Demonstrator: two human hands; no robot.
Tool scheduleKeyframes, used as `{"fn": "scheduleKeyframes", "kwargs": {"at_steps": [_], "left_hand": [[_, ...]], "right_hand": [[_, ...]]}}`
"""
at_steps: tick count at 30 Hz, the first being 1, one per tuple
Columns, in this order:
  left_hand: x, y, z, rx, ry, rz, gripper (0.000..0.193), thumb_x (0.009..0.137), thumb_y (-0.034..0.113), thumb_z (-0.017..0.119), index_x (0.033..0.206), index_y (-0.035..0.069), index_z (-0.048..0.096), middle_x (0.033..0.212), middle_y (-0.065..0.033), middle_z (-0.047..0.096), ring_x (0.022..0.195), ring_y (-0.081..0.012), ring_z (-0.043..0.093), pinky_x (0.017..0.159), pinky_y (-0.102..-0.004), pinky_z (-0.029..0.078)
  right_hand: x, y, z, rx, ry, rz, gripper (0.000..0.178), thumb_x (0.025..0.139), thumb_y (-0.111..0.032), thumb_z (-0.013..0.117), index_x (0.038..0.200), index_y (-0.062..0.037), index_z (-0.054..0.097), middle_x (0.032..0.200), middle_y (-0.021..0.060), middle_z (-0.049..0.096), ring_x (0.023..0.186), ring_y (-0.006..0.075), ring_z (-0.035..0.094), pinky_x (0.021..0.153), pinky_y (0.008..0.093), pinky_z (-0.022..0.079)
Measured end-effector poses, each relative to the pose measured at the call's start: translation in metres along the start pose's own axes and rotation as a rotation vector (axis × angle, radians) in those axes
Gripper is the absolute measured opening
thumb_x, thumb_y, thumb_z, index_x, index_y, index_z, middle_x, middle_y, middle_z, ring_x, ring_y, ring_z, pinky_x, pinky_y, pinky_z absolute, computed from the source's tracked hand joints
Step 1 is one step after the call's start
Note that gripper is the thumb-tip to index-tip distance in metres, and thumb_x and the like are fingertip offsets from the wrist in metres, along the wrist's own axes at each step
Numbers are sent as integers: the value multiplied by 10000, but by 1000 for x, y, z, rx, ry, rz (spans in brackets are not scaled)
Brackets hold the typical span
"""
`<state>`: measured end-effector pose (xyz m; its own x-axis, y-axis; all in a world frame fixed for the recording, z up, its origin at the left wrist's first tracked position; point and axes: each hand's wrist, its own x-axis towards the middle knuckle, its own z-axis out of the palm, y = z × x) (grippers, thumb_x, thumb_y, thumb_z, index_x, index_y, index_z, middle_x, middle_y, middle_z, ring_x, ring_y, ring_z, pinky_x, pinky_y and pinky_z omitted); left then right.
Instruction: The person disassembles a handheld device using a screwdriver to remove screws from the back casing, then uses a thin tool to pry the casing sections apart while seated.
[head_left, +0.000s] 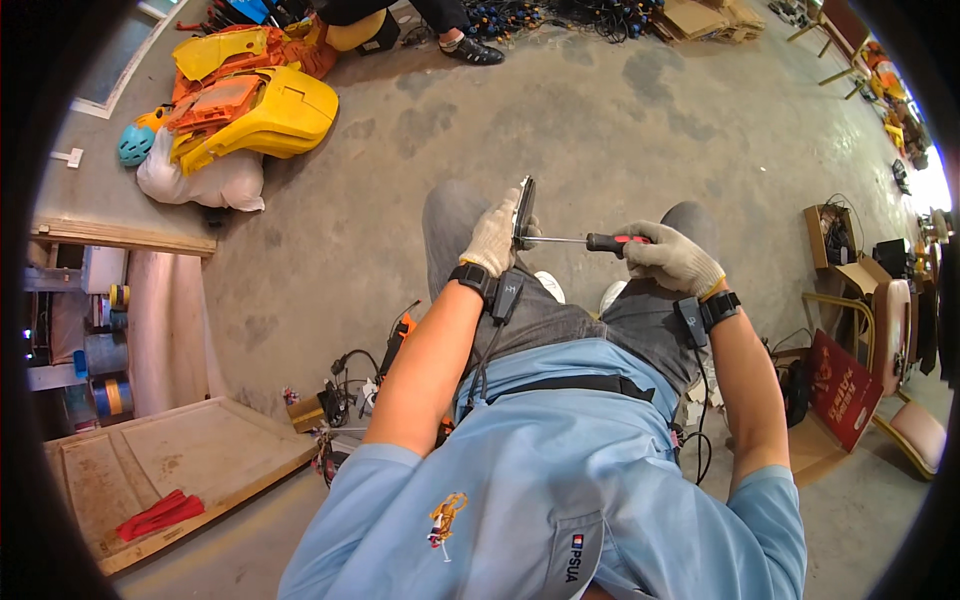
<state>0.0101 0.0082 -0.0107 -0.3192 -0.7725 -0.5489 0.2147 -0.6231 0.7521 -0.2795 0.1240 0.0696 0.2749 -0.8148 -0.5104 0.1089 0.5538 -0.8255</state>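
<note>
Head view, looking down over a blue shirt (540,480) and grey trousers (560,310). Left hand (494,238), gloved, wrapped shut around a flat dark plate (524,212), held on edge above the knees. Right hand (668,258), gloved too, fist closed on the red-and-black handle of a screwdriver (590,241), shaft level, tip meeting the plate's face. Black bands on both wrists. Nothing between hands and plate. Off to the left, yellow and orange plastic shells (250,105) heaped on a white sack (200,182). Lower left, wooden board (170,465) with a red cloth (158,514). Cables and small parts (345,395) beside the left elbow. Right side, chair (905,400) and cardboard box (830,240). Far top, another person's black shoe (470,48) on bare concrete floor (600,130).
</note>
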Motion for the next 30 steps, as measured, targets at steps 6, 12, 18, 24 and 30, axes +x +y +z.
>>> {"fn": "scheduleKeyframes", "kwargs": {"at_steps": [6, 12, 18, 24, 30], "left_hand": [[-2, 4, 4, -58, -83, -6, 476, 1040, 499, 577, 1115, 33, 636, 837, -108, 688, 629, -199, 673, 574, -329, 556], [-4, 8, 9, -45, -110, -62, 468, 1047, 484, 574, 1157, 32, 631, 850, -105, 691, 647, -199, 680, 574, -325, 559], [9, 14, 12, -10, -64, -84, 458, 1058, 461, 561, 1106, 13, 645, 855, -119, 707, 643, -186, 688, 562, -302, 556], [12, 13, 18, 18, 28, -95, 442, 1072, 434, 544, 1074, 5, 651, 852, -122, 719, 630, -174, 688, 565, -279, 559], [15, 6, 13, -55, 64, -94, 412, 1078, 418, 538, 1121, 19, 632, 860, -122, 717, 640, -176, 683, 583, -289, 573]], "right_hand": [[-4, -20, -5, -133, -78, 97, 393, 930, -213, 725, 1198, 44, 595, 972, 48, 642, 772, 88, 592, 688, 246, 551], [-6, -24, -3, -203, 8, 167, 319, 977, -296, 662, 1070, 9, 651, 856, 13, 621, 675, 65, 538, 572, 249, 458], [-7, -25, 0, -258, 45, 188, 358, 1006, -336, 624, 1094, 5, 690, 791, -14, 582, 656, 65, 505, 589, 241, 426], [6, 1, 1, -151, 198, -37, 391, 1009, -299, 610, 1214, 32, 654, 939, 35, 628, 708, 64, 531, 600, 239, 437], [9, -16, 0, -29, 127, 118, 398, 1027, -284, 568, 1271, 24, 630, 1033, 69, 648, 708, 84, 552, 574, 244, 458]]}}
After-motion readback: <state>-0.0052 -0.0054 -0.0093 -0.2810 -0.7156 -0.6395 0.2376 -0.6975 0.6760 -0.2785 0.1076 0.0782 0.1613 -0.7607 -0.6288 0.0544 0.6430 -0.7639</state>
